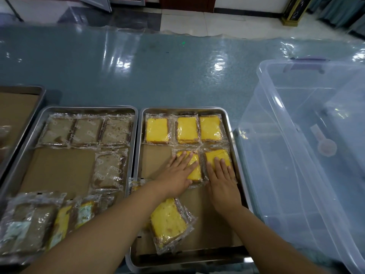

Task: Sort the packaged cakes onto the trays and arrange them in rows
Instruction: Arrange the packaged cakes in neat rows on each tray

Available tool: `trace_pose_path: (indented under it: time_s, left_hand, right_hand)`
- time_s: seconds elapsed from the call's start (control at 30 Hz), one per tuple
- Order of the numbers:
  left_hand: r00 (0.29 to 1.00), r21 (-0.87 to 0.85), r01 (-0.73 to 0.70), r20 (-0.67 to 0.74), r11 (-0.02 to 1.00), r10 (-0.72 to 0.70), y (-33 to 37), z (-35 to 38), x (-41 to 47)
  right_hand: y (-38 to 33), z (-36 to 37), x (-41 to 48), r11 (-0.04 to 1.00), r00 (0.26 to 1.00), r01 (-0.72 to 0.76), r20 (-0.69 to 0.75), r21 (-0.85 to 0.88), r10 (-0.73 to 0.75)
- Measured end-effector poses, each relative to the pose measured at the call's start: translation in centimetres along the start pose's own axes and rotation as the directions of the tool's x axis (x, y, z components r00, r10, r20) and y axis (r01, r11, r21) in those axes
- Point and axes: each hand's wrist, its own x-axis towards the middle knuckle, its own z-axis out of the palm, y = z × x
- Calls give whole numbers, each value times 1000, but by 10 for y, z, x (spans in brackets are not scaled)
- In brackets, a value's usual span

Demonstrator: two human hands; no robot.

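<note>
Two metal trays lie side by side. The right tray (235,155) holds a back row of three yellow packaged cakes (187,129). In its second row, my left hand (177,171) lies flat on the middle yellow cake (194,173), and my right hand (222,177) lies flat on the right yellow cake (217,154). Both hands have fingers spread and grip nothing. Another yellow cake (167,221) lies tilted near the tray's front. The left tray (29,139) holds three brown cakes (87,131) in a back row, one brown cake (109,168) below, and a loose pile (39,218) in front.
A large clear plastic bin (308,151) stands right of the trays, close to the right tray's edge. A third tray (21,99) shows at the far left. The table (158,72) is covered in shiny blue-green plastic.
</note>
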Motion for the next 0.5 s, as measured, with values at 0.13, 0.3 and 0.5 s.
trace_pose_path:
  time_s: [0.13,0.3,0.5]
  left_hand:
    - [999,-25,-24,23,999,24,-3,-6,-1]
    - [964,-297,85,-216,951,-154,-12,-23,-13]
    - [949,-245,175,-217,953,-230,-42,-37,-43]
  right_hand:
    - [0,-4,2,1000,1000,13,22,6,-13]
    - [-4,-20,0,988,1000,3,1,153,-3]
    - [-36,-26,-24,878,983,172,-131,447,-126]
